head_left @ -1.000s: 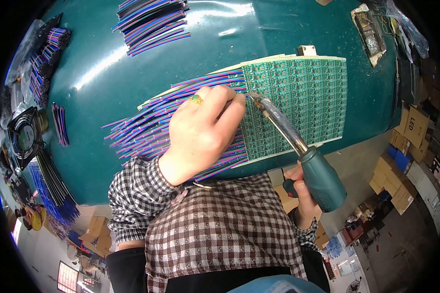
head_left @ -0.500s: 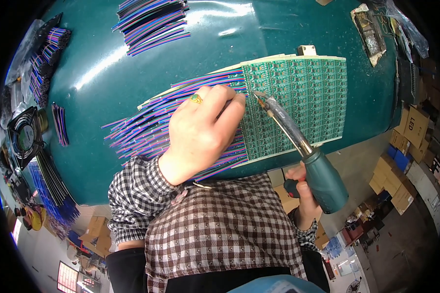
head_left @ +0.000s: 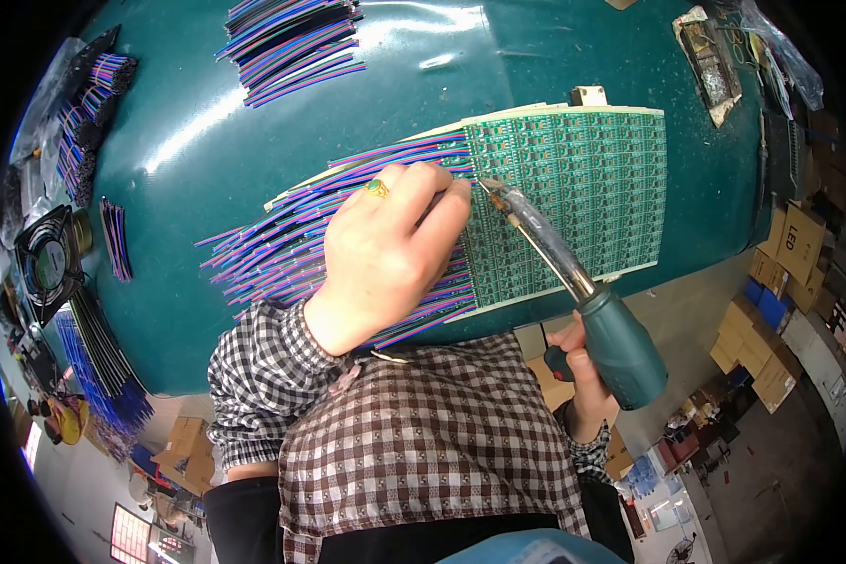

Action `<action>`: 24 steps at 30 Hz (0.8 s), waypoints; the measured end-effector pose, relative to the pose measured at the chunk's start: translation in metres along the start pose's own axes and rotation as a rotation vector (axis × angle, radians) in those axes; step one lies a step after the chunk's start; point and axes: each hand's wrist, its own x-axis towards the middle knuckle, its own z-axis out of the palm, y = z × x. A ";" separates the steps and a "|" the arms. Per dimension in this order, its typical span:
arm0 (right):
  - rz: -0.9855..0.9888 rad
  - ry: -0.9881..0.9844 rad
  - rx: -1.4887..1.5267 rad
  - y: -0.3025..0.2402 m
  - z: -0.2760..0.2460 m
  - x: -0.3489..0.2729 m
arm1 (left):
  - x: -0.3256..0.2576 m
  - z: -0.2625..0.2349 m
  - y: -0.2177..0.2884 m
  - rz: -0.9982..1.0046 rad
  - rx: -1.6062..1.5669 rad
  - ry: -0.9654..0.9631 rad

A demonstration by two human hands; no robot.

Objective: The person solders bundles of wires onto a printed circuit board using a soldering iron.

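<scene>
While left hand (head_left: 390, 249) pins wires (head_left: 282, 249) — right hand (head_left: 578, 371) grips soldering iron (head_left: 573, 282).

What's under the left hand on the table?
The left hand presses on a row of multicoloured wires meeting the green circuit panel. The wires directly beneath the palm are covered.

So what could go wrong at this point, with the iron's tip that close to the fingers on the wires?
Two risks stand out. The soldering iron tip sits right beside the left hand fingertips pressing the coloured wires, so a small slip could burn them. The tip could also stray across the closely packed green circuit board panel or scorch wire insulation. The right hand holds the handle far back, which probably lessens tip control.
</scene>
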 end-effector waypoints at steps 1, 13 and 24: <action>-0.005 -0.017 -0.017 0.001 -0.001 0.000 | 0.000 0.000 0.000 -0.004 0.003 -0.002; 0.002 -0.004 -0.012 0.009 -0.003 -0.002 | 0.001 -0.001 0.001 0.000 -0.001 0.000; -0.018 -0.030 -0.011 0.001 -0.001 0.000 | 0.002 -0.002 0.001 -0.009 -0.004 -0.017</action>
